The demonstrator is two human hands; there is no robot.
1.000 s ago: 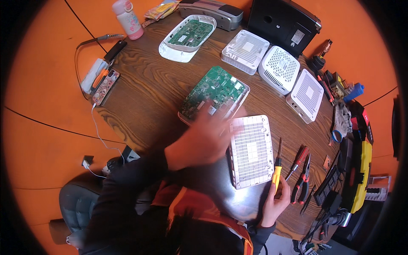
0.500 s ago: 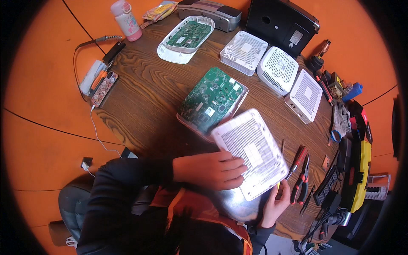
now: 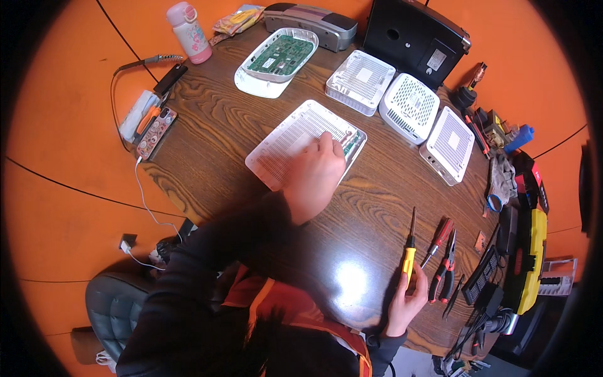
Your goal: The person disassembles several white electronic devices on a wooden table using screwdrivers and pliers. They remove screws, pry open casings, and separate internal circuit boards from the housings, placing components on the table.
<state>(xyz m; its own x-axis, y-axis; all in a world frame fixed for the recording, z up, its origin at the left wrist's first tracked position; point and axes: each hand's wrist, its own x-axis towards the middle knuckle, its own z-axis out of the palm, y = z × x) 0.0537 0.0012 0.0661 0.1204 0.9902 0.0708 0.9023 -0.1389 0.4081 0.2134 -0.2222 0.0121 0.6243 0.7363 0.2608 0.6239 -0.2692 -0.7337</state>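
Observation:
A white vented cover (image 3: 286, 141) lies over the shallow white housing with the green circuit board (image 3: 353, 146), slightly askew, so a strip of board shows at the right end. My left hand (image 3: 316, 176), a little smeared by motion, has its bent fingers on the cover's right part; its palm and thumb side hide some of the cover. Near the table's front right, my right hand (image 3: 407, 305) holds a yellow-handled screwdriver (image 3: 409, 254) by the handle, its shaft pointing away from me. A red-handled screwdriver (image 3: 443, 234) and red-and-black pliers (image 3: 448, 276) lie just right of it.
Three white vented device boxes (image 3: 411, 103) stand at the back right. An open white case with a circuit board (image 3: 282, 56) is at the back. A pink bottle (image 3: 191, 38) and a phone (image 3: 156, 133) occupy the left. Tweezers (image 3: 453, 295) and a yellow-black case (image 3: 534, 261) are far right.
My left hand has carried the vented cover away and left from near my right hand, onto the board housing. The green board is now mostly covered. My right hand has barely moved.

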